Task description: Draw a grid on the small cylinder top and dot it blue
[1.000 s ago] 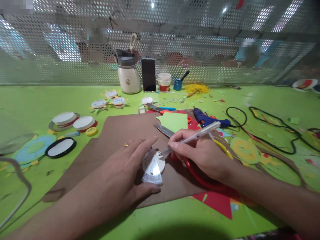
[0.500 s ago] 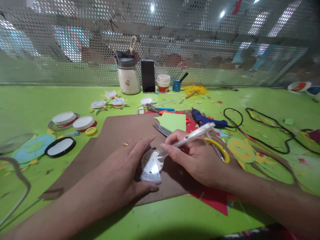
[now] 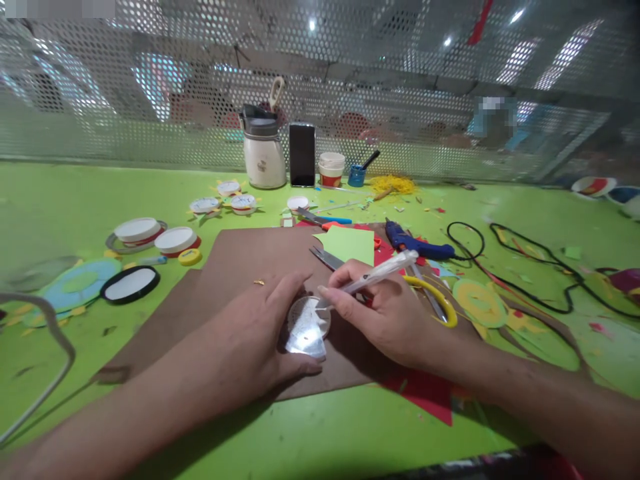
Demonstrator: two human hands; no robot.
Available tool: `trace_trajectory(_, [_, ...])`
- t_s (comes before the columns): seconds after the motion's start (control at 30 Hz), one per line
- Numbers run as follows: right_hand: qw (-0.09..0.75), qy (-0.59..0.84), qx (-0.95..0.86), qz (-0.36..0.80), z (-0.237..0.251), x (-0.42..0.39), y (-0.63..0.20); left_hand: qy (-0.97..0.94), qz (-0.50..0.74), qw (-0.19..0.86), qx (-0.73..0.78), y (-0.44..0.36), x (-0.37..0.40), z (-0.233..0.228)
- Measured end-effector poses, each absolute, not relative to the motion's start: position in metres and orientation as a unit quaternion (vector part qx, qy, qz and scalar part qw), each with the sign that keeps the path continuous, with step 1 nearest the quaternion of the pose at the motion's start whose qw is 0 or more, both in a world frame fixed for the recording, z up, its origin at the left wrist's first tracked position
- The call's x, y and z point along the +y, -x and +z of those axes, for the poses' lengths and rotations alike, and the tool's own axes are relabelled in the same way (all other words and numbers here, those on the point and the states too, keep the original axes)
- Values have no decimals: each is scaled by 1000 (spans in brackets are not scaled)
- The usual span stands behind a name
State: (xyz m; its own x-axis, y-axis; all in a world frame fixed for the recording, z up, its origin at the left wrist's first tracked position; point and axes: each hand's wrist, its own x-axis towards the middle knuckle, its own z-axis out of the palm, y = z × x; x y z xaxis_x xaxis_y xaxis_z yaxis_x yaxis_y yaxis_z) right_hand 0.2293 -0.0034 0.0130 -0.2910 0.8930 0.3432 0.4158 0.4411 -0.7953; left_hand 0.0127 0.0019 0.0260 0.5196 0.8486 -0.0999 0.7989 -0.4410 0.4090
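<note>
Green tabletop (image 3: 350,427), perforated mesh screen behind. Brown sheet (image 3: 240,260) lies in the middle, both hands on it. Left hand (image 3: 245,340) lies flat, fingers spread, pinning a round white disc (image 3: 306,328) at center. Right hand (image 3: 385,313) pinches a clear pen (image 3: 380,272), tip on the disc's edge. At the back: cream jug (image 3: 263,153) with lid, phone (image 3: 302,155), white cup (image 3: 331,169), blue pot (image 3: 357,175) with a dark stick in it. Cup contents not visible. Disc markings washed out by glare; scissors (image 3: 430,293) partly under the right hand.
</note>
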Motion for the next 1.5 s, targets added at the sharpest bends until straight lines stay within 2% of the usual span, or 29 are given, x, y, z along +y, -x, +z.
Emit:
trace_trajectory(0.37, [394, 441, -738, 325, 8, -3, -230, -846, 48, 203, 490, -11, 0, 22])
trace_trajectory(1.03, [385, 447, -754, 288, 10, -3, -230, -856, 58, 188, 478, -11, 3, 23])
trace_trajectory(1.27, [387, 426, -757, 310, 11, -3, -230, -873, 102, 155, 452, -4, 4, 12])
trace_trajectory(1.5, [393, 426, -750, 318, 9, -4, -229, -870, 85, 165, 458, -5, 4, 13])
